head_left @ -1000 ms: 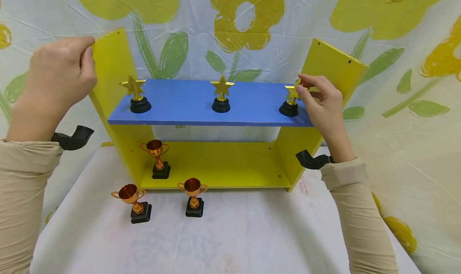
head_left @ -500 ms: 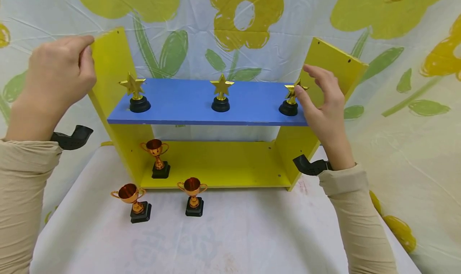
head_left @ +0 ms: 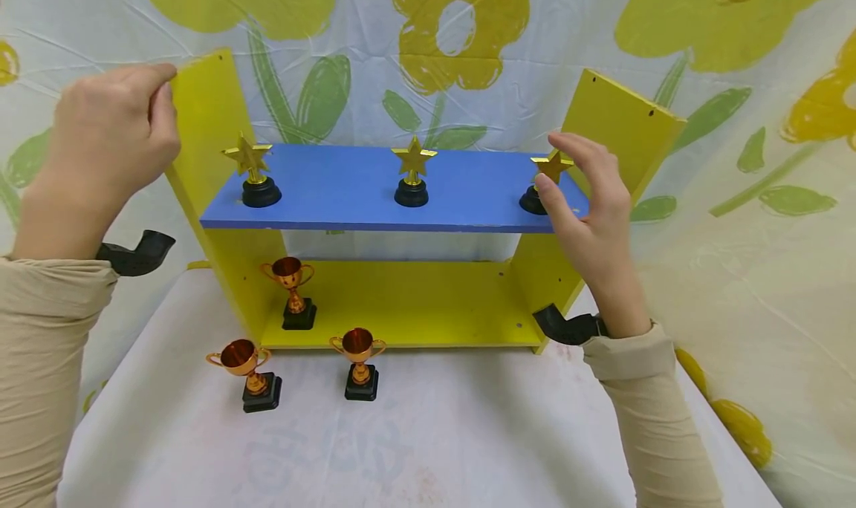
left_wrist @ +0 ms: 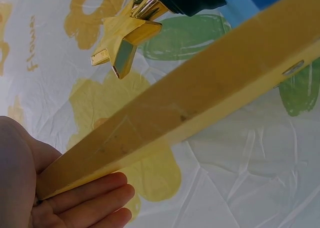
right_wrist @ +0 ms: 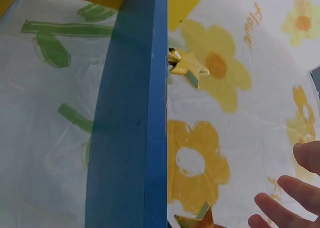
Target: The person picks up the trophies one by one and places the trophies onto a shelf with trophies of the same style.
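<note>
- Star trophies [head_left: 414, 168]: three upright on blue shelf [head_left: 334, 185], at left, middle and right; row looks done.
- Inside cup trophy [head_left: 289, 276]: upright, left end of yellow bottom board [head_left: 414, 300]; likely placed.
- Left table cup [head_left: 242, 361], right table cup [head_left: 357, 347]: upright on table [head_left: 428, 434] in front of the unit; probably left to place.
- Right hand [head_left: 595, 203]: thumb and fingers spread wide, nothing gripped, at right star trophy [head_left: 552, 166]; contact unclear.
- Left hand [head_left: 117, 133]: grips top of left side panel [head_left: 210, 99].
- Hidden: right star trophy partly behind thumb; lowest star cut off in right wrist view; left thumb unclear in left wrist view.
</note>
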The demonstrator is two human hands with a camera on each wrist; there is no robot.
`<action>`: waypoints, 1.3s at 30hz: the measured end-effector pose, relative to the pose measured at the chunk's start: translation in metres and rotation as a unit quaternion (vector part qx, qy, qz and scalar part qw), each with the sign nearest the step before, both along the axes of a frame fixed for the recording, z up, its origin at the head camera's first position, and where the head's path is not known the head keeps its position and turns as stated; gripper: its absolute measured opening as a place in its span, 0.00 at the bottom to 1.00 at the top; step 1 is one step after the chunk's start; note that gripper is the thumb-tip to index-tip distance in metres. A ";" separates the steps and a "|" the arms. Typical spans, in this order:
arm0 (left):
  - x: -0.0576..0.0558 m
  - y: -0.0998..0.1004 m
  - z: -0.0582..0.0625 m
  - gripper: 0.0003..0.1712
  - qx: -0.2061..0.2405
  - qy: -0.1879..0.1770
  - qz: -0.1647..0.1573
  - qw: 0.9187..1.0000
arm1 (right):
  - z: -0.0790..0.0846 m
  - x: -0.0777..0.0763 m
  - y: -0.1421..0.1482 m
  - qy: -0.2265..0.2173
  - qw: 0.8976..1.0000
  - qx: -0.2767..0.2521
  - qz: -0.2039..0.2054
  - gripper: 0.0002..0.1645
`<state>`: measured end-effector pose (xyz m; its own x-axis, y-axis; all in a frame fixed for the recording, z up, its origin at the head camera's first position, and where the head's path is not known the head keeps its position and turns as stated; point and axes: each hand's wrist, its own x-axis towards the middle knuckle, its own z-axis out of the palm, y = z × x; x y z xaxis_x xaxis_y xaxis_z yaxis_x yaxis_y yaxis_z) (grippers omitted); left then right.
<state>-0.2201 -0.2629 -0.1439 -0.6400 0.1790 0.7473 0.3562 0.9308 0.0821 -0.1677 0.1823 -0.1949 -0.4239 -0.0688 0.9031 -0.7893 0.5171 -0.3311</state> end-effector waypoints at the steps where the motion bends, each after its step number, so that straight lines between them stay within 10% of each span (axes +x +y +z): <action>1: 0.000 0.000 0.000 0.26 0.000 -0.002 0.000 1.000 | -0.001 0.001 -0.001 0.000 1.000 -0.001 0.003 0.24; 39: 0.000 0.002 0.002 0.25 0.010 0.009 -0.011 1.000 | -0.072 0.032 -0.045 -0.013 0.985 -0.077 0.153 0.28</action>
<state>-0.2197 -0.2611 -0.1421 -0.6221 0.1767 0.7627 0.3775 0.9212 0.0945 -0.1353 0.1372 -0.2674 -0.4280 -0.0598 0.9018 -0.8906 0.1977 -0.4096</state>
